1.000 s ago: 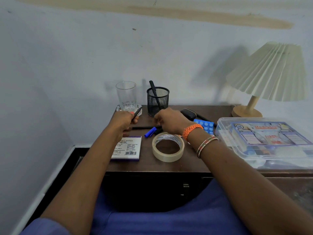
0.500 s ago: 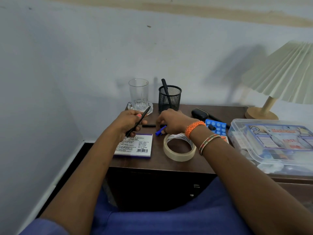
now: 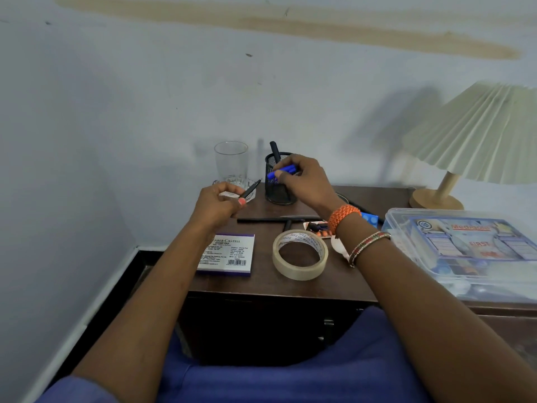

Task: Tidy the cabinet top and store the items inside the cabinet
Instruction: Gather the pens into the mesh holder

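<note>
Head view shows the right hand [image 3: 302,181] raised over the black mesh pen cup [image 3: 279,184], its grip pinching a blue pen [image 3: 283,171] between thumb and fingers. That pen lies nearly level, long axis running left to right across the cup's mouth, so the coming move turns on tipping it upright, one end down into the opening just beneath. A dark pen already stands in the cup, leaning left. The left hand [image 3: 220,205] sits lower and to the left, near the drinking glass [image 3: 231,164], its grip curled round a black pen [image 3: 251,189] that points up and to the right, toward the cup. The right hand is plainly nearer the cup. More black pens [image 3: 261,220] lie flat on the bench [image 3: 261,283], behind the tape roll [image 3: 300,254] and stamp pad box [image 3: 225,254].
</note>
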The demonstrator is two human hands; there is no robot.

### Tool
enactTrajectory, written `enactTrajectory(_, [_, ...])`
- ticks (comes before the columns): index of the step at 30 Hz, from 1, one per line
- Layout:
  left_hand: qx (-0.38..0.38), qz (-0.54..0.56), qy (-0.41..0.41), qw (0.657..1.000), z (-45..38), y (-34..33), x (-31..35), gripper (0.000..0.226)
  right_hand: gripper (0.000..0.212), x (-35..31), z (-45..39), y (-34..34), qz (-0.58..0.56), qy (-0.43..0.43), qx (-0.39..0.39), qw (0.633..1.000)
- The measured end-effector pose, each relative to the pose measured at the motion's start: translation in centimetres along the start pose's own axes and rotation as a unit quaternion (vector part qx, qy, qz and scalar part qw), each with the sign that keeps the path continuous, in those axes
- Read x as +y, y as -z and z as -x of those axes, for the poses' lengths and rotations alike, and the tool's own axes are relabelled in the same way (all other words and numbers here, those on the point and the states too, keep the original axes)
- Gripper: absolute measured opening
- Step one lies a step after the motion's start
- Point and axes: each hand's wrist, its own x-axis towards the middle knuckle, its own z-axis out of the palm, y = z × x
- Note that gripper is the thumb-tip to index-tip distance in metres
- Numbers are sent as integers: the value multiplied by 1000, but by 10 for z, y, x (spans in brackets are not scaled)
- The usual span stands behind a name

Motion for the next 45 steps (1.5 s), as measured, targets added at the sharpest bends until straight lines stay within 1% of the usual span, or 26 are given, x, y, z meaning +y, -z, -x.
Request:
enactTrajectory(1, [1,-10,-6,1000,0,-2,1,18,14,-2,1,1,-30,-9,4,1000])
enactTrajectory(3, [-2,-21,-19,1000,0,-4,2,17,15,-3,1,3,-54,-22,-2,998])
enactTrajectory(5, [-5,-23,-29,999,0,-6,3,16,14,-3,2,3,-54,-27,-13,998])
enactTrajectory(9, [2,-25,-40,999,0,-8,3,15,6,-1,2,5,-51,-32,-30,998])
enactTrajectory(14, [-10,-15,-56,998,2,-9,3,16,8,-2,2,7,-65,-30,-15,997])
enactTrajectory(20, [-22,-26,-81,996,4,-8,3,14,8,-10,8,3,-53,-22,-55,997])
enactTrajectory(26, [-17,-14,-87,996,7,-11,8,14,21,-12,6,4,-81,-23,19,996])
enactTrajectory(31, [-1,-14,-92,996,9,-14,14,15,19,-14,4,9,-100,-14,43,994])
enactTrajectory(33, [-5,-16,-96,995,11,-14,16,14,22,-15,3,11,-104,-12,50,993])
enactTrajectory(35, [-13,-9,-103,995,13,-15,17,11,26,-15,2,11,-96,-4,50,994])
enactTrajectory(37, [-14,21,-104,994,15,-19,19,10,26,-15,4,8,-85,7,38,996])
enactTrajectory(40, [2,54,-100,994,18,-23,23,9,26,-19,8,1,-73,21,16,997])
enactTrajectory(45, [45,82,-87,992,19,-26,24,26,31,-22,8,-8,-91,7,17,996])
